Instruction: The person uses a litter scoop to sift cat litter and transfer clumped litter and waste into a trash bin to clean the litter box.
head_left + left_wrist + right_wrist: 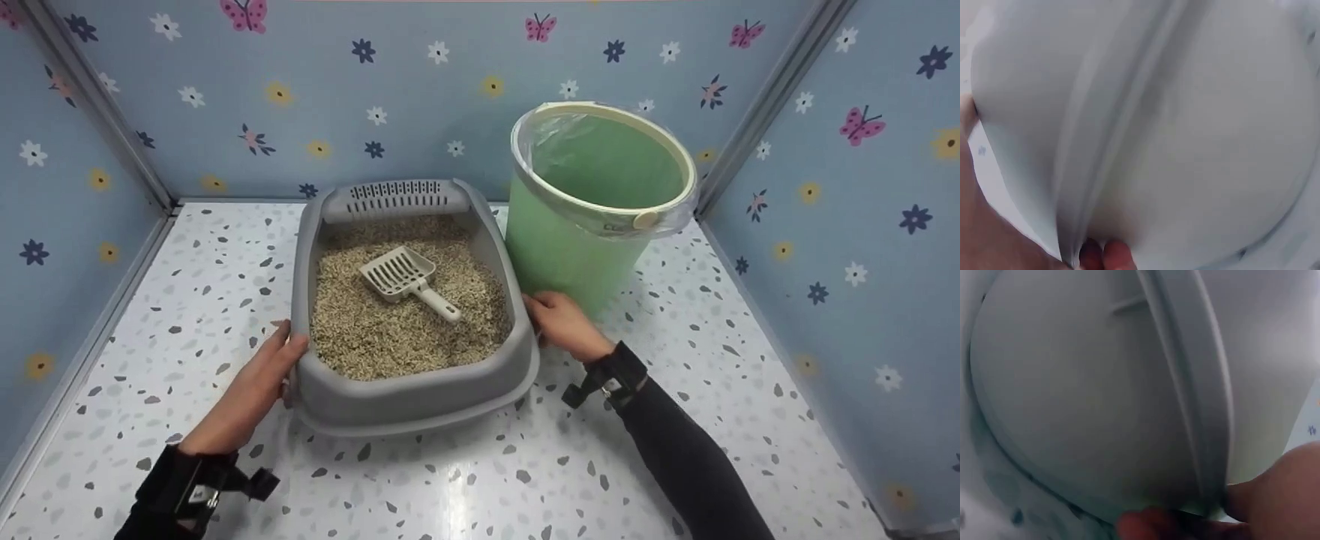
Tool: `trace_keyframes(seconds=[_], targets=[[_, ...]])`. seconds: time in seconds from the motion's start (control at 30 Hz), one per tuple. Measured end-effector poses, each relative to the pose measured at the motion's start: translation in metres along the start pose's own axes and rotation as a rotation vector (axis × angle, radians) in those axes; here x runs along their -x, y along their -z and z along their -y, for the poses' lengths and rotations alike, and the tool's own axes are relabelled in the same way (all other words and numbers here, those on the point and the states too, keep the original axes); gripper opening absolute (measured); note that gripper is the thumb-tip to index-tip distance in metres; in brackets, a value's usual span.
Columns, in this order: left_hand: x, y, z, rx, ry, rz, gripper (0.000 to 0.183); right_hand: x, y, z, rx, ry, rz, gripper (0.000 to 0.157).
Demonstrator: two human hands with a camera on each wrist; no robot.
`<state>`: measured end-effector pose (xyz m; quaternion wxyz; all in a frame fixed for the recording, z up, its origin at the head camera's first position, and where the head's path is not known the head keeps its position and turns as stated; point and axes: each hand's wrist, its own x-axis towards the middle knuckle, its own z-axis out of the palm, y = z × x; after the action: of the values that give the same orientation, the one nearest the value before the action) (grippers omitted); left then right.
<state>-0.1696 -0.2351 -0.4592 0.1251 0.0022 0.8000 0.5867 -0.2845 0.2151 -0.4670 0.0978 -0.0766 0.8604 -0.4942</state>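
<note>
A grey litter box (420, 401) filled with tan granular litter (367, 337) sits between the two hands in the head view. On the litter lies a beige slotted litter scoop (439, 302), its handle pointing to the front right. My left hand (251, 390) grips the box's left side near the front, thumb on the rim. At the right side, my right hand (566, 326) grips the edge. Both wrist views show fingertips (1117, 256) curled under the box's projecting lip (1193, 382); some fingers are hidden behind the box.
Close beside the box's right side stands a green trash bin (570, 247) with a cream rim and a clear liner. Blue flowered panels (420, 90) enclose the back and both sides. The surface below is white with grey speckles (217, 285).
</note>
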Motion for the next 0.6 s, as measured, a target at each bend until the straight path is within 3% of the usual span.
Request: trace_keyframes(seconds=[0.1, 0.23, 0.37, 0.5, 0.6], targets=[[0.014, -0.01, -0.001, -0.025, -0.035, -0.023, 0.09, 0.001, -0.008, -0.008, -0.135, -0.008, -0.026, 0.038], [0.024, -0.023, -0.003, -0.13, -0.107, -0.051, 0.099, 0.002, -0.015, -0.014, -0.174, 0.033, -0.07, 0.037], [0.026, -0.032, -0.007, -0.249, -0.106, -0.114, 0.104, 0.002, -0.018, -0.017, -0.224, 0.064, -0.093, 0.041], [0.022, -0.032, -0.007, -0.244, -0.144, -0.155, 0.095, 0.003, -0.021, -0.016, -0.28, 0.048, -0.065, 0.041], [0.016, -0.022, -0.001, -0.232, -0.179, -0.173, 0.085, 0.008, -0.027, -0.013, -0.346, 0.018, -0.011, 0.038]])
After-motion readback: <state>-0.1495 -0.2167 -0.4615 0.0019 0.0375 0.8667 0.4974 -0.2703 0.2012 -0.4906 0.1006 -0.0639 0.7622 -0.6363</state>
